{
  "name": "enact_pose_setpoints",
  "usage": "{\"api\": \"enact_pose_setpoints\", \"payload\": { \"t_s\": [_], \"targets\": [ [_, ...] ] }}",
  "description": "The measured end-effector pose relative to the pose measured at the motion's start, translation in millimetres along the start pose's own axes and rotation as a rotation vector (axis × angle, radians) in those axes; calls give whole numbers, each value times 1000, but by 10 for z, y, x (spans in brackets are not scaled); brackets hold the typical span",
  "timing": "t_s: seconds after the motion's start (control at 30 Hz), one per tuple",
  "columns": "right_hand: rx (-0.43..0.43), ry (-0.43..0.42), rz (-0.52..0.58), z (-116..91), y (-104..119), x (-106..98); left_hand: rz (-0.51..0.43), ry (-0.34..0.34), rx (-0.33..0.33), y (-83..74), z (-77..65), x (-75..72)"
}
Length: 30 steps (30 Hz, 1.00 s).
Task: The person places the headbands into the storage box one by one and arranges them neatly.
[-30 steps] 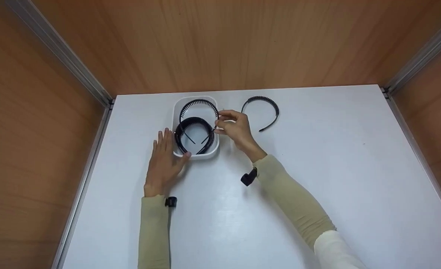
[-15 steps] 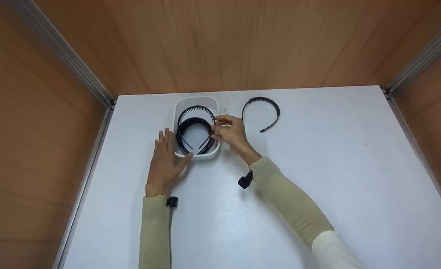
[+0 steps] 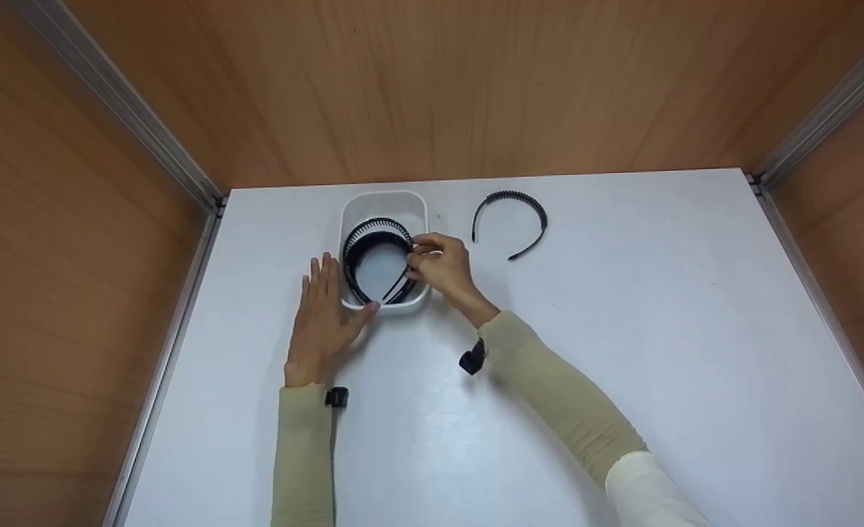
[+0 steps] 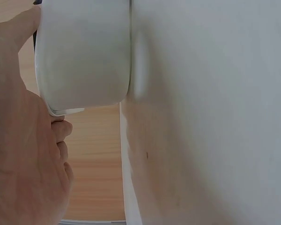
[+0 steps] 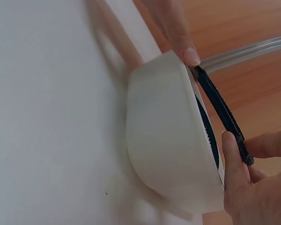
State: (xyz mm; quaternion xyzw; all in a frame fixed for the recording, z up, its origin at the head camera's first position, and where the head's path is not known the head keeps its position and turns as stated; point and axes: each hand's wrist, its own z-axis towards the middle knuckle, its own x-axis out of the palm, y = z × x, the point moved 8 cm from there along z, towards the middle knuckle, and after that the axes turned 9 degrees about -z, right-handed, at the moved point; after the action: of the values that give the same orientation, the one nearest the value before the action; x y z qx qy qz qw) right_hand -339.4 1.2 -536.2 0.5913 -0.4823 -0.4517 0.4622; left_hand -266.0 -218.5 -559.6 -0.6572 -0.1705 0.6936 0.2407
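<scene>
A white plastic tub holds several black toothed headbands, nested at its near end. My right hand pinches another black headband by its right side, between thumb and fingers. In the right wrist view this headband slants over the tub's rim. My left hand lies along the tub's left side with straight fingers, its thumb at the near rim. The left wrist view shows that thumb right at the edge of the tub.
One more black headband lies on the white table, right of the tub. Wooden panels with metal corner rails stand around the table's back and sides.
My right hand has brought its headband nearer and slightly left, so it now overlaps the nested ones more. The left hand stays at the tub.
</scene>
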Motion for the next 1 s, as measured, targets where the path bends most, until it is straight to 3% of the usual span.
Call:
{"api": "enact_pose_setpoints", "payload": {
  "t_s": [0.57,1.0],
  "targets": [
    [-107,-16,-124,9,80,121,-13,-13,9,20,-8,-20],
    [-119,-38,-245,-18,123,118,-18,-8,9,10,24,-5]
  ]
}}
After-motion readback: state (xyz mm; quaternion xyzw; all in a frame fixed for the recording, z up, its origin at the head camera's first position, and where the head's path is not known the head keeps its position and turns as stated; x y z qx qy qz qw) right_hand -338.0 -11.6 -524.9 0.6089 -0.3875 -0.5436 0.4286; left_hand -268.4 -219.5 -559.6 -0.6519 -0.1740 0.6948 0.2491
